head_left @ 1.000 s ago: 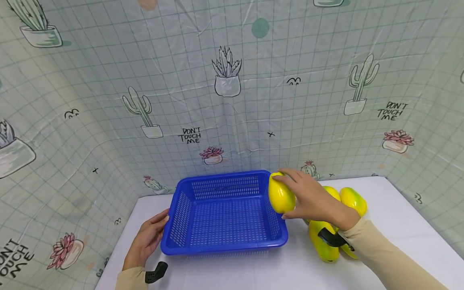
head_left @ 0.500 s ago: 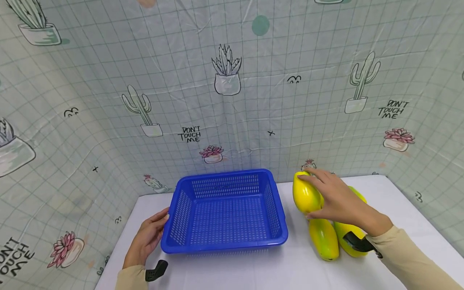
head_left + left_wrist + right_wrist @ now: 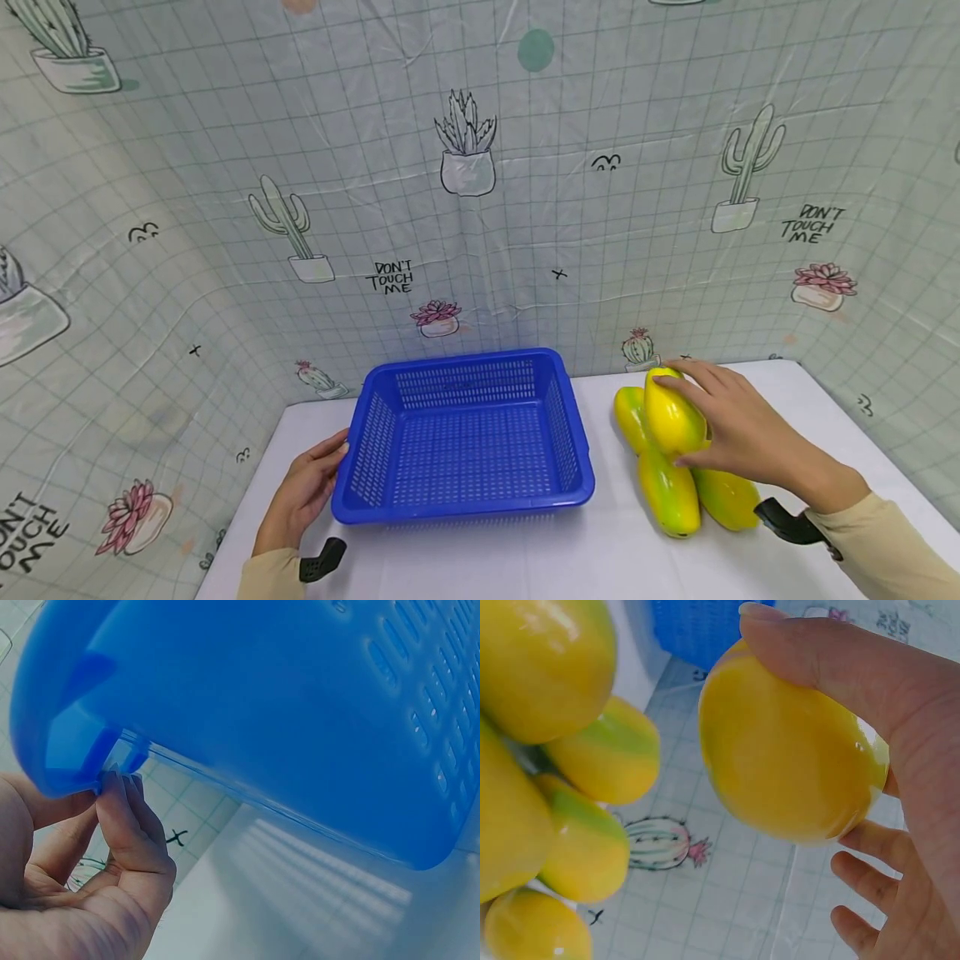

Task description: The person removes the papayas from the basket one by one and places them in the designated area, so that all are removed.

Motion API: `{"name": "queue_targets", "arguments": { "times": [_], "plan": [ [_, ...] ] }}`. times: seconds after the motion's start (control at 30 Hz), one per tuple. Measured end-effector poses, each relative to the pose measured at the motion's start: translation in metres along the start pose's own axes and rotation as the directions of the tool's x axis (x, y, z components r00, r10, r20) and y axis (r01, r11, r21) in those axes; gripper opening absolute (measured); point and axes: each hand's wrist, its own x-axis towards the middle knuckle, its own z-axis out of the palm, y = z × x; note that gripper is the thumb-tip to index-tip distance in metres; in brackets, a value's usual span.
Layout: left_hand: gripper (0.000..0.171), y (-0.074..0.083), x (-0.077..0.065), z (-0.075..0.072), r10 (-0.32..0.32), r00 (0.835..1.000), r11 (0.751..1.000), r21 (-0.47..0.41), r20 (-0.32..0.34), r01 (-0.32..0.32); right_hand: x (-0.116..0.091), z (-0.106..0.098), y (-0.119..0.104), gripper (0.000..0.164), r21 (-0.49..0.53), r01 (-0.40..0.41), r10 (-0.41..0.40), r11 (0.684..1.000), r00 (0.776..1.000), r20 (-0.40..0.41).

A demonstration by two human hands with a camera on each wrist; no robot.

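A blue plastic basket [image 3: 480,506] with slotted sides and floor stands on the table, and nothing lies in it. My left hand [image 3: 303,492] pinches its left rim; in the left wrist view, the fingertips [image 3: 124,799] curl under that rim. My right hand [image 3: 742,425] holds a glossy yellow-green fruit [image 3: 671,412], pear-shaped like a small papaya or mango, between thumb and fingers. Its stem end points up. It overlaps the pile of similar fruits [image 3: 670,496] right of the basket. Part of that pile is hidden behind the hand and the held fruit.
A white cloth [image 3: 480,567] covers the table. Behind and at both sides rises a grid-patterned sheet [image 3: 525,225] printed with cacti. Another yellow-green fruit [image 3: 727,500] lies at the near right of the pile, below the right hand.
My right hand has carried the held fruit rightwards, from beside the basket's right rim to over the pile. The left hand and the basket have stayed in place.
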Motion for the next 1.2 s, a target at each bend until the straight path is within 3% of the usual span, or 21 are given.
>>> {"name": "queue_targets", "arguments": {
  "times": [0.4, 0.87, 1.2],
  "plan": [
    [0.056, -0.001, 0.0, -0.001, -0.002, 1.0, 0.999, -0.038, -0.001, 0.002, -0.03, -0.005, 0.012, 0.106, -0.016, -0.049, 0.049, 0.999, 0.999, 0.018],
    [0.054, -0.002, -0.001, -0.001, 0.011, 1.0, 0.999, -0.038, 0.007, -0.011, -0.069, -0.008, 0.034, 0.111, -0.009, -0.117, 0.116, 0.993, 0.993, -0.02],
    [0.055, -0.001, -0.001, 0.0, 0.007, 1.0, 1.0, -0.029, 0.003, -0.007, -0.087, -0.005, 0.051, 0.109, -0.037, -0.116, 0.114, 0.993, 0.992, -0.048]
  ]
}}
